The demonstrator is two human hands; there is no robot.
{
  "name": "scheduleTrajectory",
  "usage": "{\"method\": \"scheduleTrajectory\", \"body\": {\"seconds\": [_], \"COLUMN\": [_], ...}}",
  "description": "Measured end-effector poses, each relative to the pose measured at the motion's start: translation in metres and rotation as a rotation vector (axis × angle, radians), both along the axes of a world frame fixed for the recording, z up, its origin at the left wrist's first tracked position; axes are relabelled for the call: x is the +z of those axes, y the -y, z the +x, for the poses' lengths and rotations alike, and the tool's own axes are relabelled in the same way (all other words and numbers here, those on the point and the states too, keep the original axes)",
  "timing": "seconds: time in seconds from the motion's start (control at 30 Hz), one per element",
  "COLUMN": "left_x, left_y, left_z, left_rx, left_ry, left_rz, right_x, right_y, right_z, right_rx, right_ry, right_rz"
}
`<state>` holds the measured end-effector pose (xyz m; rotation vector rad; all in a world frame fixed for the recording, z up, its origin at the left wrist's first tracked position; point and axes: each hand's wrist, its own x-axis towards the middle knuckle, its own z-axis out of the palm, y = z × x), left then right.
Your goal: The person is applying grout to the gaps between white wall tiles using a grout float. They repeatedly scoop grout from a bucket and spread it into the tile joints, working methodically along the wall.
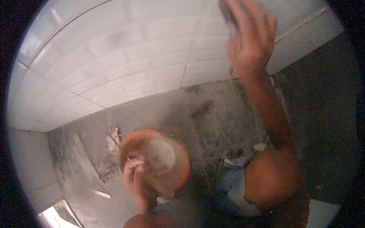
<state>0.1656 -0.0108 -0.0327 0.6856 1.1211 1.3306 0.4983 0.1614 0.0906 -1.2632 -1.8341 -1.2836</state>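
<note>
My right hand (pixel 253 41) is raised in front of the white tiled wall (pixel 144 53), blurred by motion. Its fingers curl round a dark, flat piece (pixel 229 16), partly hidden and too smeared to name. Lower down, my left hand (pixel 137 173) is closed over the near left side of an orange bucket (pixel 182 159). A thin, stick-like tool (pixel 117 140) runs up and left from its fingers; its kind is unclear. Inside the bucket, pale whitish material (pixel 163 152) shows.
Grey, dusty floor (pixel 224 117) meets the wall's foot. Pale strips (pixel 86 157) lie left of the bucket, with a whitish chunk (pixel 113 140) close beside it. A bent knee (pixel 272 176) is at lower right. A narrow pipe or hose (pixel 302 24) runs along the wall at upper right.
</note>
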Motion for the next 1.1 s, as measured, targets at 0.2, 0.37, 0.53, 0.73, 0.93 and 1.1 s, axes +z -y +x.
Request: {"method": "scheduleTrajectory", "body": {"seconds": [0.2,0.37,0.53,0.73,0.93,1.1], "left_x": [0.011,0.01,0.013,0.006,0.002,0.01], "left_y": [-0.004,-0.011,-0.011,-0.001,0.006,0.011], "left_z": [0.003,0.005,-0.015,-0.014,-0.029,-0.033], "left_rx": [0.059,0.107,0.037,0.061,0.02,0.066], "left_ry": [0.054,-0.047,-0.071,-0.072,0.067,-0.014], "left_rz": [-0.05,-0.052,-0.001,-0.016,0.029,0.049], "right_x": [-0.029,-0.143,-0.194,-0.154,-0.189,-0.149], "right_y": [-0.041,-0.028,-0.006,0.002,0.004,0.021], "right_z": [-0.018,-0.004,-0.015,-0.033,0.032,0.004], "right_rx": [0.174,0.071,0.012,0.226,0.053,0.051], "right_ry": [-0.024,-0.046,-0.02,0.001,0.223,-0.006], "right_rz": [0.005,-0.247,-0.463,-0.423,-0.492,-0.374]}}
